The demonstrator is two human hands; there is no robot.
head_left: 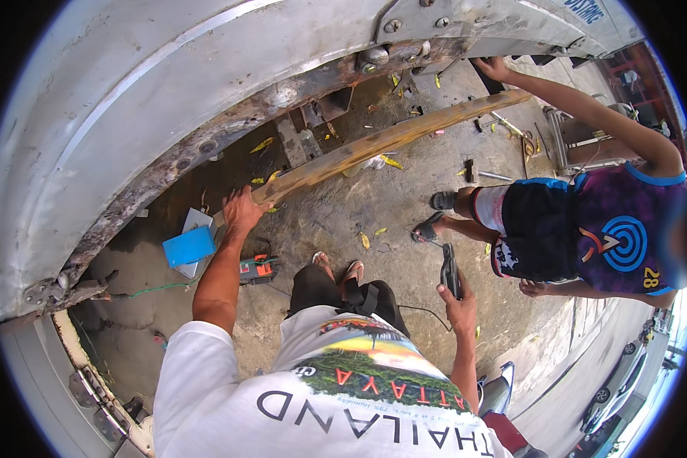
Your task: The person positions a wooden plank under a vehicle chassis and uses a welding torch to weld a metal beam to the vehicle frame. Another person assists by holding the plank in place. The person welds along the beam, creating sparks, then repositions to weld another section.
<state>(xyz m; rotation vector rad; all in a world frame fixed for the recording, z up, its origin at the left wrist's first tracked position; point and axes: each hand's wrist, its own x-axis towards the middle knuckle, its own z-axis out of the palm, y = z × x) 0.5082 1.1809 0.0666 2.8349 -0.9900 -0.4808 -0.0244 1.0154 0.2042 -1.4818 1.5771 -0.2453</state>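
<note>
A long wooden beam (pixel 382 145) slants under the edge of a large grey metal panel (pixel 168 84). My left hand (pixel 244 210) grips the beam's near left end, its fingers bent over the wood. In my right hand (pixel 460 308), a black welding electrode holder (pixel 449 271) is held by its handle, above the concrete on my right side. A thin dark cable (pixel 427 310) curves near that hand. The fingers on the far side of the handle are partly hidden. The panel's lower frame (pixel 237 126) is rusty and runs close behind the beam.
A co-worker (pixel 572 229) stands at right, one hand (pixel 494 69) at the panel's edge near the beam's far end. A blue box (pixel 189 246) and an orange-and-dark machine (pixel 258 269) lie by my left arm. A hammer (pixel 469 169) and scissors (pixel 527 143) lie on the concrete.
</note>
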